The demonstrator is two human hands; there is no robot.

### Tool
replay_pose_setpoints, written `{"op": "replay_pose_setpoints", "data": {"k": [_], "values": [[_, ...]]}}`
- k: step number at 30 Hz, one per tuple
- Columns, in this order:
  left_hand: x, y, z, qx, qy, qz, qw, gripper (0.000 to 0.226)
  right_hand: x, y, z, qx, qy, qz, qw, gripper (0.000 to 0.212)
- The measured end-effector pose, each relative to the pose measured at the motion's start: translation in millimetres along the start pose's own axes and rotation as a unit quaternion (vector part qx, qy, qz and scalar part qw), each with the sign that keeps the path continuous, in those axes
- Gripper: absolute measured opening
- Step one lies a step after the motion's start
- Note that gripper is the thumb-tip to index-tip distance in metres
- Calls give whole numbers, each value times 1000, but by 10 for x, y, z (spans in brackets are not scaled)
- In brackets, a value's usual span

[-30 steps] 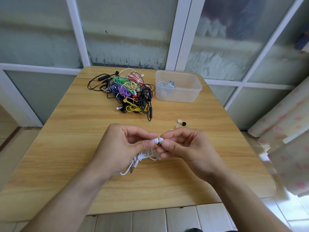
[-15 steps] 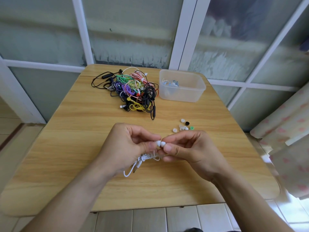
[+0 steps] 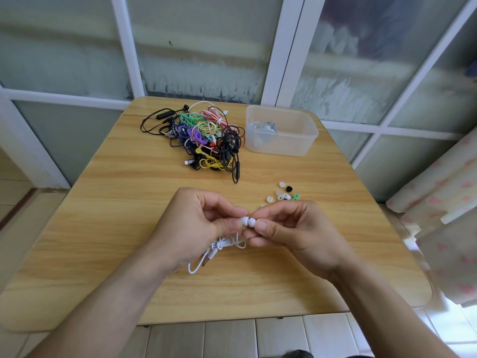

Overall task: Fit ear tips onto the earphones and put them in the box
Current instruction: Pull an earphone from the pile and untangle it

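Item: we record a small white in-ear earphone bud (image 3: 244,220), pinched between thumb and curled fingers of our left hand (image 3: 191,226), held above the light wooden table (image 3: 103,228). Its coiled white cable (image 3: 219,250) hangs bunched under that hand, the plug end trailing toward the table.

Item: a white rounded silicone ear tip (image 3: 251,223), pinched by our right hand (image 3: 291,231), touching the bud's end.

Item: loose ear tips (image 3: 282,193), white, black and green, lying just beyond the right hand.

Item: a tangled pile of multicoloured wired earphones (image 3: 206,135) at the far side.

Item: a translucent rectangular plastic box (image 3: 281,144), right of the pile, with pale blue-white earphones (image 3: 263,126) inside.
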State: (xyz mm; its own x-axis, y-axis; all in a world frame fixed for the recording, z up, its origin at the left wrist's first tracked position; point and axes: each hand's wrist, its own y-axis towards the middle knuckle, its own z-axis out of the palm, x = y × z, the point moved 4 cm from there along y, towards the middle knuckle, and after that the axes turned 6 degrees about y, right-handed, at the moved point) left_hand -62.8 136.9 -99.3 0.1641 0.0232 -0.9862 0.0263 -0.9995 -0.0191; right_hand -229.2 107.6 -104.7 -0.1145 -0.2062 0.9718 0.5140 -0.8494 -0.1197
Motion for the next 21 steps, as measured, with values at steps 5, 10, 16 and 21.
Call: {"op": "replay_pose_setpoints", "data": {"k": [5,10,16,21], "values": [[-2,-11,6,-10,20,4,1000,24,-26,4,27,3,38,16,999,9],[-2,-34,26,-23,35,9,999,31,-41,13,32,-6,43,15,999,9],[-20,-50,27,-64,93,31,993,33,-108,33,62,-24,122,59,990,13],[-69,-89,37,-106,128,87,982,28,-218,28,135,-31,277,175,944,32]]}}
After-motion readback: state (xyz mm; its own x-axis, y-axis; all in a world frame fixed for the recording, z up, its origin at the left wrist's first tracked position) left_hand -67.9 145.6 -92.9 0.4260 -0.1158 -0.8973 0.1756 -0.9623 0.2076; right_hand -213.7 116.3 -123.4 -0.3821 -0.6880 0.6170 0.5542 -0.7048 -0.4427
